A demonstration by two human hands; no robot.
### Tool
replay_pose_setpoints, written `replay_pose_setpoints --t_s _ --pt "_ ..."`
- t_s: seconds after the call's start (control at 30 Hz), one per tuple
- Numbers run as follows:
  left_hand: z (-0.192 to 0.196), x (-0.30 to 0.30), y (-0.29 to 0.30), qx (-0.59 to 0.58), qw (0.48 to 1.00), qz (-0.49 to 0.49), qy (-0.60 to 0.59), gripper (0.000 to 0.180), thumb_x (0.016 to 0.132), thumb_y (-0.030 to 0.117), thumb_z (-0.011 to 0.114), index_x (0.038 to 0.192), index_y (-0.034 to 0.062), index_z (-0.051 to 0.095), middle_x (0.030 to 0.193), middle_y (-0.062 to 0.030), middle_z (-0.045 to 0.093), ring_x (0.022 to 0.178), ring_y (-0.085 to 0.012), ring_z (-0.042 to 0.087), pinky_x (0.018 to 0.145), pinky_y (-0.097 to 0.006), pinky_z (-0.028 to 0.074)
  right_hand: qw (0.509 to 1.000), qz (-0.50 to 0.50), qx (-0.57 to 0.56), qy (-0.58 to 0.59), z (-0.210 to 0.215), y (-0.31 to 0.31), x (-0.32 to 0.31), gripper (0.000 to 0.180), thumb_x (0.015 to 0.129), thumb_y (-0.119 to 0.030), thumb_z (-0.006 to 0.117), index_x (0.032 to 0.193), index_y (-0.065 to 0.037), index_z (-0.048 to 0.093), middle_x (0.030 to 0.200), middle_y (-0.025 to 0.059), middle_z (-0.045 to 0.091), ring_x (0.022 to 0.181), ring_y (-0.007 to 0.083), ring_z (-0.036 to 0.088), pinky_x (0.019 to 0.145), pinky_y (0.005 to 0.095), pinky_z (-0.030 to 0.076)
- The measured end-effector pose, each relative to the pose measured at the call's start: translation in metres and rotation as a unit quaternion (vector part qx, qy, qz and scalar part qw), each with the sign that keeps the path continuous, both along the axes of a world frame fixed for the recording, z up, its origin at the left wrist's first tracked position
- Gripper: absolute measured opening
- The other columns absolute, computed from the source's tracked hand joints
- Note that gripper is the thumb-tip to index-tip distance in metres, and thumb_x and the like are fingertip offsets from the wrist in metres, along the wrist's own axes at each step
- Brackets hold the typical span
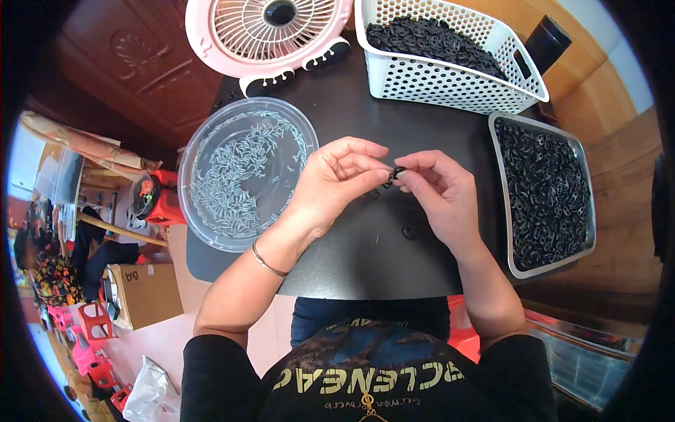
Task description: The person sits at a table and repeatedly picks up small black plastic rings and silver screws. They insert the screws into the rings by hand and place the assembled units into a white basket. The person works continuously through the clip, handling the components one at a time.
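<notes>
My left hand (329,177) and my right hand (444,191) meet above the middle of the black table. Between their fingertips is a small black plastic part (399,171), pinched by thumb and finger from both sides. Its exact shape is partly covered, and I cannot tell whether a metal pin is in it. Just below lie a few black pieces (375,194) on the tabletop. Nearer to me are a single black oval piece (408,232) and a thin metal pin (377,239). A round clear tub (273,205) with many silvery pins (226,184) stands left of my left hand.
Right of my hands, a metal tray (502,200) is filled with black plastic parts (545,190). A white perforated basket (443,93) of similar parts stands at the back, near a pink fan (242,67). The black table (351,271) ends just before my body.
</notes>
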State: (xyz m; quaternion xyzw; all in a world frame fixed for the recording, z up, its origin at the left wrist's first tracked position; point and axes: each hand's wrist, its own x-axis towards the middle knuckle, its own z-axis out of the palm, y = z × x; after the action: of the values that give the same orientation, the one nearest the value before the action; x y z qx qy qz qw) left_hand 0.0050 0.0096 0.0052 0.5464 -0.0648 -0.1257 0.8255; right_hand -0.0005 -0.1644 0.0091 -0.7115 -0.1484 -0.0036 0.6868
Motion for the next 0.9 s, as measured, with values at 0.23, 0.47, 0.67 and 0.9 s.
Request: replay_pose_setpoints --t_s 0.23,0.47,0.67,0.9 --pt "0.0021 -0.0013 -0.0001 0.033 0.999 0.007 -0.015 0.026 0.076 -0.006 0.062 0.1 0.0005 0.055 0.082 -0.004 0.064 0.076 -0.0063 0.059 0.07 -0.018 0.047 1.0 -0.003 0.017 0.009 -0.0008 -0.0005 -0.0009 0.013 0.079 0.003 0.059 0.092 0.002 0.06 0.085 0.0072 0.063 0.077 0.0106 0.061 0.069 0.0218 0.049" --pt "0.0025 -0.002 0.0012 0.056 0.996 0.005 -0.065 0.026 0.077 -0.007 0.059 0.102 -0.0014 0.052 0.082 -0.0059 0.065 0.079 -0.007 0.06 0.07 -0.017 0.047 1.0 -0.009 0.017 0.009 -0.0007 -0.0002 -0.0009 0.013 0.078 0.003 0.061 0.091 0.001 0.06 0.082 0.0067 0.063 0.076 0.0099 0.061 0.068 0.022 0.05" --pt "0.0016 -0.0022 0.0011 0.062 0.996 0.007 -0.064 0.028 0.077 -0.007 0.059 0.103 -0.0015 0.051 0.081 -0.0056 0.064 0.077 -0.006 0.06 0.068 -0.016 0.047 1.0 -0.018 -0.015 -0.01 -0.0008 0.0001 -0.0013 0.012 0.077 0.003 0.061 0.089 0.001 0.061 0.081 0.0063 0.063 0.075 0.0095 0.061 0.067 0.0219 0.05" --pt "0.0043 -0.0068 -0.0048 0.098 0.989 0.039 -0.107 0.029 0.077 -0.008 0.059 0.103 -0.0016 0.05 0.079 -0.0043 0.064 0.075 -0.0048 0.059 0.065 -0.016 0.046 1.0 -0.008 0.0 -0.021 -0.0061 -0.0004 -0.0012 0.009 0.078 0.003 0.061 0.087 0.001 0.06 0.082 0.0064 0.062 0.075 0.0096 0.06 0.066 0.0219 0.05"
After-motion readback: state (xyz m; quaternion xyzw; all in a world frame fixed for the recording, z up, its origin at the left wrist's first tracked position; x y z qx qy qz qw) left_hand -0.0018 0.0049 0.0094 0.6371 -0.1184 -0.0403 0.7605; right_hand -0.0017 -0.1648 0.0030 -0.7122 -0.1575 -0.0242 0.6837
